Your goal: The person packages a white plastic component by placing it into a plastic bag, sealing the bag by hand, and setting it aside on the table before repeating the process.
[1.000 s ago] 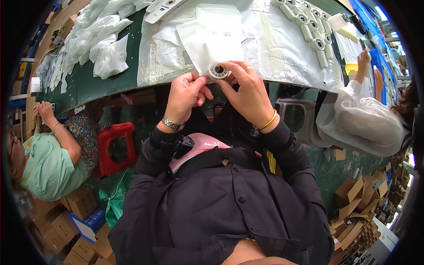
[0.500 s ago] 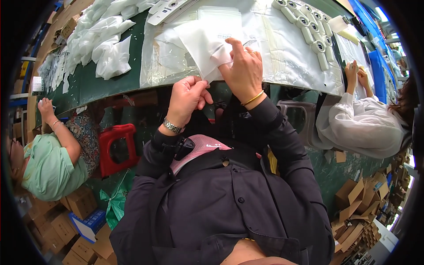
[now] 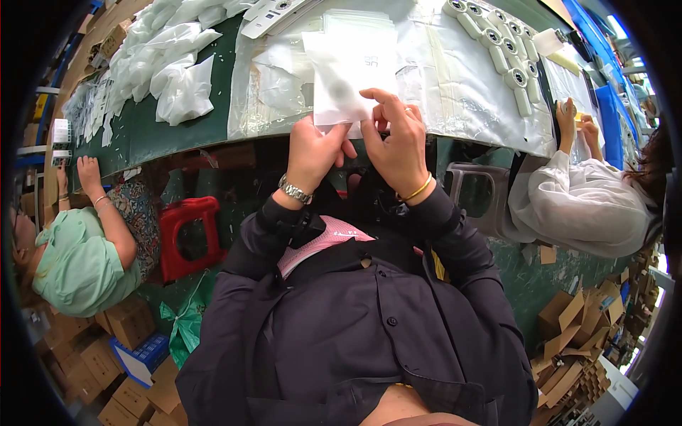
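Got one frosted bag (image 3: 328,60) in front of me, over the white sheeting (image 3: 462,99) by the table's front edge, lower end toward me. Small dark round shape (image 3: 339,89) shows blurred through the film, about midway down; details don't read through the plastic. My left hand (image 3: 316,150) has thumb and fingers pinching the bag's lower edge, fingertips partly hidden by it. My right hand (image 3: 399,142) is at the bag's lower right: index stuck out across the right margin, thumb well apart from it, other fingers curled. Can't tell if the index tip presses the film or sits just above it. Stack of frosted bags (image 3: 359,20) lies right behind, flat, edges fanned. Flat white panel (image 3: 273,15) up left of the stack. White handled pieces (image 3: 522,99) with round dark-centred heads sit in rows on the sheeting, up to the right. Heap of filled white bags (image 3: 183,96) on the green tabletop (image 3: 145,140) to the left. Co-worker in green (image 3: 85,273) far left, co-worker in white (image 3: 586,209) on my right, both with hands at the table. Red stool (image 3: 172,248) lower left.
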Motion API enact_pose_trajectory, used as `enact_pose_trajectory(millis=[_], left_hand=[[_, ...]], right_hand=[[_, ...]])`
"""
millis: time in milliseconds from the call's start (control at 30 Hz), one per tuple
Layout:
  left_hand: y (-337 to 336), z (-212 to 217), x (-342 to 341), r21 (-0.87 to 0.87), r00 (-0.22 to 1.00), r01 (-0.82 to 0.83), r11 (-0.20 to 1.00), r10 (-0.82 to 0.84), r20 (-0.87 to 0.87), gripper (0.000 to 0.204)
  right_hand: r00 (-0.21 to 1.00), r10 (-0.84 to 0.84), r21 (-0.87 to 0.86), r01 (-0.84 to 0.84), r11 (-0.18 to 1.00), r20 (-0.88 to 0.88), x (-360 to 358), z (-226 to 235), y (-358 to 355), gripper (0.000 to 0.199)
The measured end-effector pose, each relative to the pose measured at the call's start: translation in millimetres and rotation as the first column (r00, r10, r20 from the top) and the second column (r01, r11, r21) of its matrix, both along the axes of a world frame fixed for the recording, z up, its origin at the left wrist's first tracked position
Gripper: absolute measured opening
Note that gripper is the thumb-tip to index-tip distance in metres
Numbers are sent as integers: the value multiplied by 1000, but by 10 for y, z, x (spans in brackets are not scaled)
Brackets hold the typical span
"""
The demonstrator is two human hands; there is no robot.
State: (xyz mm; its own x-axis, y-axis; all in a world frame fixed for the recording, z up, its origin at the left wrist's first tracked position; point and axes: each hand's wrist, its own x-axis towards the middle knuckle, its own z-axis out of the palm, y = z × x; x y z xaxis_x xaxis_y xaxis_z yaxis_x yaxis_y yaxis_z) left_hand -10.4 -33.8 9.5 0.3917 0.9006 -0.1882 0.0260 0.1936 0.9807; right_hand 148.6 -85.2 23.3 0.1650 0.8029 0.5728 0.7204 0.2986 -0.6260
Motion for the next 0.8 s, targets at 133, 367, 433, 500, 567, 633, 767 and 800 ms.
enact_pose_trajectory(millis=[133,367,433,500,567,633,767,800], left_hand=[[35,-84,83,-47,997,-34,998,37,72,26],[-68,-32,-22,-139,999,-9,990,15,47,29],[-170,-24,-168,-185,999,31,982,-24,41,30],[-252,-10,-304,-270,995,100,958,-95,33,33],[-268,17,-375,-259,993,118,959,-120,7,34],[-265,61,-417,-230,985,153,961,-166,-41,35],[-127,147,-399,-186,996,-2,982,-14,-83,33],[-92,125,-372,-189,996,-4,982,-12,-84,33]], right_hand=[[1000,4,26,-4,1000,-17,10,30,-126,40],[975,-111,-111,91,990,-192,126,-136,-229,37],[941,-119,-208,53,977,-318,146,-170,-288,37],[957,-99,-197,45,979,-273,167,-191,-351,37],[983,-53,-170,23,985,-173,189,-212,-417,38],[988,-45,-162,21,987,-147,228,-214,-475,38],[996,-48,-146,36,989,-77,242,-184,-512,38],[996,-65,-148,56,987,-61,239,-174,-499,37]])
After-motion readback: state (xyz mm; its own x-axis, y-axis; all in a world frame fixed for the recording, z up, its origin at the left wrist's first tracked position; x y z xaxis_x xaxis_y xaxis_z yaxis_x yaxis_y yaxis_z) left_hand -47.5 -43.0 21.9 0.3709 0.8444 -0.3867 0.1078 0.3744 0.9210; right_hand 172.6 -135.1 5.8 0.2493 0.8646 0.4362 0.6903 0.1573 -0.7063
